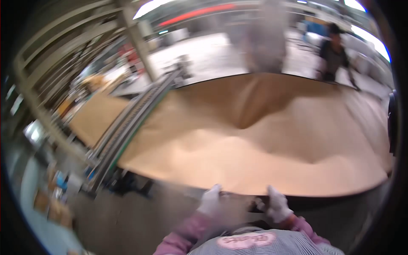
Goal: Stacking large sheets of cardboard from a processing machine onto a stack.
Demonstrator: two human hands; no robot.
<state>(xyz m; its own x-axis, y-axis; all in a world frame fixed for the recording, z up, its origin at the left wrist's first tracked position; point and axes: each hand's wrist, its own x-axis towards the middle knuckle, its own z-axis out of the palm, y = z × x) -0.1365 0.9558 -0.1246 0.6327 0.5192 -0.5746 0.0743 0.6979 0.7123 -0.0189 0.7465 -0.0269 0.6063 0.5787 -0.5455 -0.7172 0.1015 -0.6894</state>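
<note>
A wide brown paper-like sheet [204, 157] spreads out in front of me, with creases and raised folds across its middle. At its near edge, my left hand [210, 203], in a whitish glove, is closed with the thumb up over the rim. My right hand [278, 206], gloved the same way, is closed on that edge a little to the right, its thumb on top and its fingers curled below. Motion blur softens both hands, and the fingertips under the edge are partly hidden.
A long metal rail [136, 123] with a green strip crosses the sheet's left end; more brown sheet [102, 117] lies beyond it. A person [333, 55] in dark clothes stands at the far right edge. A blurred upright shape [265, 38] rises behind the far edge. Metal frame posts [138, 40] stand left.
</note>
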